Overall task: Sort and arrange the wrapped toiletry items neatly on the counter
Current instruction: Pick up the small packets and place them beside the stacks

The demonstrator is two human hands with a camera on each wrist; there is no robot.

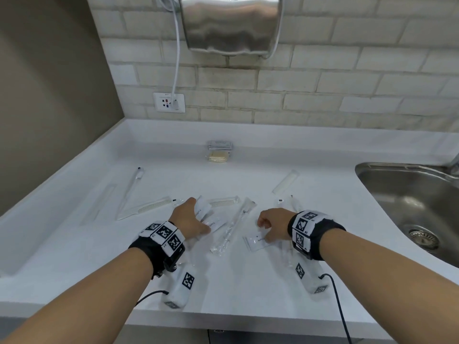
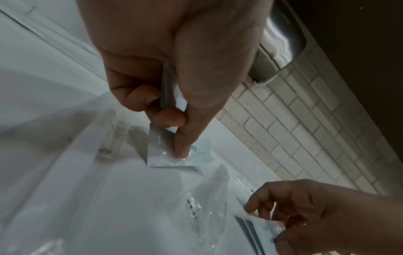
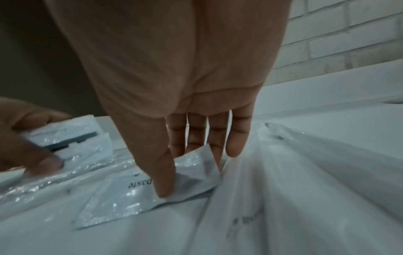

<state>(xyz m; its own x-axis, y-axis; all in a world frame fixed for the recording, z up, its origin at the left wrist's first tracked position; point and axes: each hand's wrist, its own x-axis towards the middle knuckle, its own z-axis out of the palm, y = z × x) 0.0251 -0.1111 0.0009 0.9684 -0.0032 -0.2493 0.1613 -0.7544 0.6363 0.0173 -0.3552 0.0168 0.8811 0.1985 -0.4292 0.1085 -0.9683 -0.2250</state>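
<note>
Wrapped toiletries lie scattered on the white counter (image 1: 248, 289). My left hand (image 1: 197, 219) pinches two white toothpaste packets (image 1: 210, 216) between thumb and fingers; the left wrist view shows the hand (image 2: 174, 136) and those packets (image 2: 200, 155) up close. My right hand (image 1: 265, 230) pinches the end of another toothpaste sachet (image 1: 255, 242) that lies on the counter, thumb on top and fingers behind its raised edge (image 3: 191, 172). Its print reads "paste" (image 3: 122, 195). A wrapped toothbrush (image 1: 233, 227) lies between my hands.
Wrapped combs (image 1: 154, 207) (image 1: 285, 182) (image 1: 222, 202) and another wrapped toothbrush (image 1: 133, 187) lie further back. A small stack of packets (image 1: 219, 150) sits near the wall. The steel sink (image 1: 417, 207) is at the right; a hand dryer (image 1: 231, 23) hangs above.
</note>
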